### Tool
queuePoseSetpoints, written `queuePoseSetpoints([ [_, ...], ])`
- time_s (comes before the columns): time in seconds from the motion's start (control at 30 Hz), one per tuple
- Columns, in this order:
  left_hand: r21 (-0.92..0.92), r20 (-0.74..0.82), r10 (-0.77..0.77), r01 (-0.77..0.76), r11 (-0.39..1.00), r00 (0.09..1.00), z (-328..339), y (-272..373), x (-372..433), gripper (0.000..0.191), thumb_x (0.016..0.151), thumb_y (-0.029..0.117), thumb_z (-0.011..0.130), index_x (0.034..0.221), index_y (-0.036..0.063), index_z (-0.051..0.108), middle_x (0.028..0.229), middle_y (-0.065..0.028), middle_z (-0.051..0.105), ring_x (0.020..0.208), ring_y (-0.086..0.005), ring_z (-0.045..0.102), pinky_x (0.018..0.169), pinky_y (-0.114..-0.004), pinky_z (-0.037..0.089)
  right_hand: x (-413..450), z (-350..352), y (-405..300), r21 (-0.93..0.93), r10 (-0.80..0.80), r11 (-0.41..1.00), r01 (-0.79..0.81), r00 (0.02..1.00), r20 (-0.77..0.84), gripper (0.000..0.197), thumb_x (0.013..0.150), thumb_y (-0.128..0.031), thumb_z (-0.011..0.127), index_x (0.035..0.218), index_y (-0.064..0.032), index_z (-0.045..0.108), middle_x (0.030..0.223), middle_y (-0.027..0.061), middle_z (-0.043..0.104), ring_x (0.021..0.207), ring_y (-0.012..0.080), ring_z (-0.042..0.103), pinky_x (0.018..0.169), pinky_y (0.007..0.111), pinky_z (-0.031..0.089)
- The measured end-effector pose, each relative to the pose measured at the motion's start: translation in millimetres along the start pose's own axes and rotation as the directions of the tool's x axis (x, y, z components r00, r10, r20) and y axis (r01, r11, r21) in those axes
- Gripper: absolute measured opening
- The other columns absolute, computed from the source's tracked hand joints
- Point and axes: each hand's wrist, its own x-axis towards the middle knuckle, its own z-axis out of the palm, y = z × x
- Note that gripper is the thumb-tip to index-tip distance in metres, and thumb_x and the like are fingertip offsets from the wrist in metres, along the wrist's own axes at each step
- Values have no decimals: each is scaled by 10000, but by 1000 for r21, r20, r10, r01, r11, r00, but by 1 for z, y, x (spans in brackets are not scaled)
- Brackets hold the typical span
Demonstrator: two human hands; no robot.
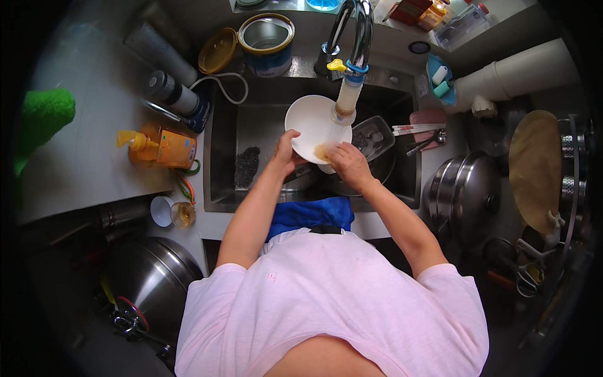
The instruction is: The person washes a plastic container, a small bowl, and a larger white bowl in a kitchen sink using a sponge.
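A white bowl (304, 120) is tilted under the faucet's filter nozzle (346, 101), inside the stainless steel sink (259, 101). My left hand (285, 151) grips its left rim, thumb on the inside. Against the lower right inner wall of the bowl, my right hand (349, 165) presses a yellowish scrubbing pad (322, 152), partly hidden by the fingers. Water appears to run from the nozzle past the bowl's right side. Behind my right hand, a clear plastic container (380, 134) lies tilted in the sink. Part of another white dish (327, 168) shows beneath the bowl.
An orange soap bottle (176, 148) lies on the left counter, near two small cups (161, 210). A bucket (266, 45) stands behind the sink. Chopsticks (417, 128) and spoons (431, 141) rest on a pink tray (426, 118) at right, above a steel pot (464, 198).
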Motion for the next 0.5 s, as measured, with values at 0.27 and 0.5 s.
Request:
queuePoseSetpoints([
  [0.27, -49, -55, 92, -94, 994, 994, -16, -22, 30, 341, 758, 279, 478, 966, 12, 523, 875, -106, 599, 791, -227, 609, 669, -326, 508, 9, 6, -24, 121, -3, 993, 2, 1000, 5, 269, 714, -97, 572, 978, -48, 568, 1017, 128, 576, 927, 284, 559, 801, 385, 437],
  [0.5, -129, -126, 325, -340, 932, 937, -13, -52, 39, 316, 783, 259, 456, 960, 4, 519, 867, -103, 579, 795, -224, 557, 757, -324, 446, 37, 8, -60, 276, 443, 851, -447, 893, 81, 154, 733, -164, 574, 854, -68, 571, 803, 164, 591, 781, 350, 568, 674, 430, 441],
])
